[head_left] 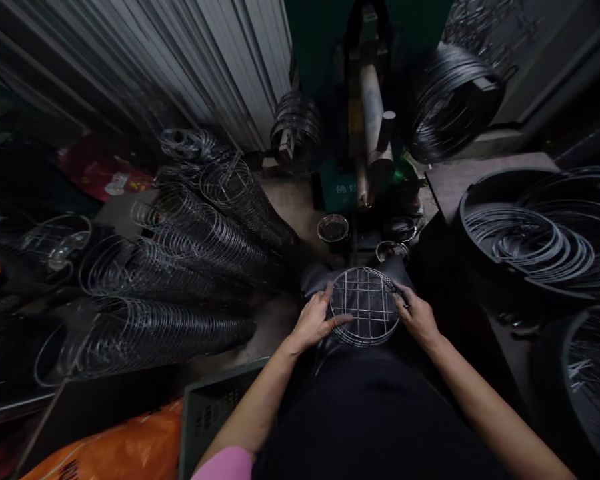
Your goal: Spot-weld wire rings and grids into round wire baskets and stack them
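Over my lap lies a small stack of round wire racks [364, 303], each a metal ring crossed by a grid of straight wires. My left hand [316, 319] grips the left rim, its thumb lying over the grid. On the opposite side, my right hand [414, 312] has its fingers closed on the right rim. Just beyond the racks, the green machine [343, 190] stands with a thick metal arm [373, 100] pointing down toward me. Small round metal dishes [333, 229] sit at its foot.
Tall stacks of wire rings [180, 327] lean at my left. To the right, a black tub [473, 200] holds loose wire hoops [535, 240], with another bin [555, 373] of short wires nearer. A green crate [225, 400] and an orange sack [130, 447] are at lower left.
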Demonstrator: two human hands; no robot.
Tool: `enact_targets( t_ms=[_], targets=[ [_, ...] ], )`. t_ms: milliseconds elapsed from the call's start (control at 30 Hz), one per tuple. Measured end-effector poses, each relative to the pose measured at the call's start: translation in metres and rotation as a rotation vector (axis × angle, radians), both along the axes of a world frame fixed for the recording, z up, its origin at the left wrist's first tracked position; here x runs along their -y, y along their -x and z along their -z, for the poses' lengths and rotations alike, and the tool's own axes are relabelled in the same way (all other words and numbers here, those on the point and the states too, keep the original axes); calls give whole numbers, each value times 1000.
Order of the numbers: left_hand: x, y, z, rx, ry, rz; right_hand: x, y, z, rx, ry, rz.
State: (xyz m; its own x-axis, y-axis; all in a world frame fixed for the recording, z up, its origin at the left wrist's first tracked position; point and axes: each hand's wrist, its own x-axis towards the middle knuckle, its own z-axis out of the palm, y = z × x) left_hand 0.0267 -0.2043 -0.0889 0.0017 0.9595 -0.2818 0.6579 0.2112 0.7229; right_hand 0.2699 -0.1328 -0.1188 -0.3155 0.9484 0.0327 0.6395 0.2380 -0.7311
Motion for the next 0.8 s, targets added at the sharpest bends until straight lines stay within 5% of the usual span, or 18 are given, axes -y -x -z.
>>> enact_targets(
  t_ms=[267, 500, 633, 800],
  targets=[
    [3, -17, -2, -220, 82, 42, 1, 0, 11, 28, -10, -13],
    [3, -9, 4, -90, 101, 42, 2, -9, 24, -55, 2, -39],
    [-59, 31, -26, -22, -240, -114, -7, -15, 36, -125, -15, -54],
    [-205, 84, -118, -349, -720, -293, -11, -16, 41, -164, -31, -34]
  ],
)
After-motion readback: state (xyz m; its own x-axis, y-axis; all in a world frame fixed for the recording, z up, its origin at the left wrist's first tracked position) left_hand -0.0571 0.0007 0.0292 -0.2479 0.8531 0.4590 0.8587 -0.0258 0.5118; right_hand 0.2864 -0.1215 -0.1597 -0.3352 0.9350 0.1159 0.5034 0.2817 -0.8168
